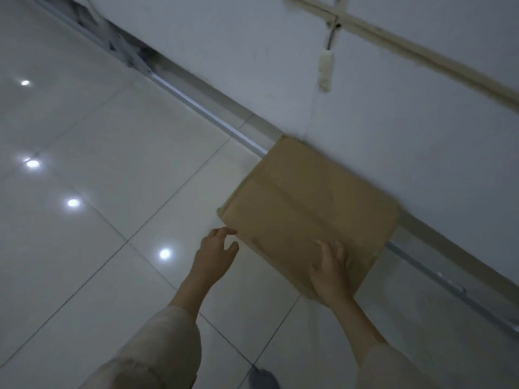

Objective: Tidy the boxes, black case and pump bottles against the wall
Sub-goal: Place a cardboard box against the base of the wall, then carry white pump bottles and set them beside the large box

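Observation:
A brown cardboard box (303, 209) sits on the tiled floor with its far side against the white wall (280, 66). My right hand (332, 268) rests flat on the box's top near its front right corner, fingers spread. My left hand (214, 255) hovers just off the box's front left corner with fingers loosely curled, holding nothing. No black case or pump bottles are in view.
A grey skirting with a metal strip (202, 110) runs along the base of the wall. A cable with a white plug (325, 70) hangs on the wall above the box. Glossy floor tiles (98, 192) spread to the left.

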`<state>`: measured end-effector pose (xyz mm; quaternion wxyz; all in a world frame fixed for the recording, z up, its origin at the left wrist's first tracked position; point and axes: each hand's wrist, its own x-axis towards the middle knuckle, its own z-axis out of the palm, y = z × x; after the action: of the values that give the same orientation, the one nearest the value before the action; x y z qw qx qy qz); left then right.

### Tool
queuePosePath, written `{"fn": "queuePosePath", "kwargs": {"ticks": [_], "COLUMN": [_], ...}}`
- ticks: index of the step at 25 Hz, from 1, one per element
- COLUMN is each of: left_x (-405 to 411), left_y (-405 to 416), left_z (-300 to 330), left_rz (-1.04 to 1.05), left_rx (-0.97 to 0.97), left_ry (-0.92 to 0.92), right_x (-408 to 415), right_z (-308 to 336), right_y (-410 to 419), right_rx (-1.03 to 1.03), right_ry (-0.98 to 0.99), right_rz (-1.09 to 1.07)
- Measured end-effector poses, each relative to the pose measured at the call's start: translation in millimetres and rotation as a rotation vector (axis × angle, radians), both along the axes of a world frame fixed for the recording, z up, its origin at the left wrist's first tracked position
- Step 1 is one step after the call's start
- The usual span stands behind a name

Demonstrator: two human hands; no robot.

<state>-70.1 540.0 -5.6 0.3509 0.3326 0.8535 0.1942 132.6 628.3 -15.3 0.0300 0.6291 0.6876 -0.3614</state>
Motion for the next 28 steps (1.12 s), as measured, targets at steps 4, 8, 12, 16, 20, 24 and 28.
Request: {"fn": "queuePosePath", "kwargs": {"ticks": [4,8,12,16,20,24,28], "left_x": [-42.5,-80.5,-89.8,-74.4,-28.3,47.5,150.0], "left_y": [-63.6,-167.3,-314.4,-491.3,-647.9,-751.1,-815.2], "left_z": [27.7,41.8,41.9,36.8,31.9,18.3,-9.1], "left_rz": [0.247,0.543,0.836,1.178,1.537,1.832,2.117], "left_rx": [0.077,0.161,0.156,0.110,0.070,0.053,0.008], "left_ry": [0.063,0.077,0.079,0.107,0.140,0.129,0.110], "right_x": [-76.6,-154.1,-199.6,-226.2,-237.8,-226.2,-180.8], "right_z": [29.7,47.0,48.1,37.1,27.7,12.1,-25.8], "right_y": [-36.1,-116.1,-232.2,-363.9,-492.7,-601.2,-694.9], "right_rx": [0.035,0.013,-0.103,-0.223,-0.322,-0.389,-0.463], "right_ry": [0.099,0.267,0.327,0.280,0.225,0.173,0.059], "right_rz": [0.182,0.364,0.671,0.927,1.231,1.490,1.743]}}
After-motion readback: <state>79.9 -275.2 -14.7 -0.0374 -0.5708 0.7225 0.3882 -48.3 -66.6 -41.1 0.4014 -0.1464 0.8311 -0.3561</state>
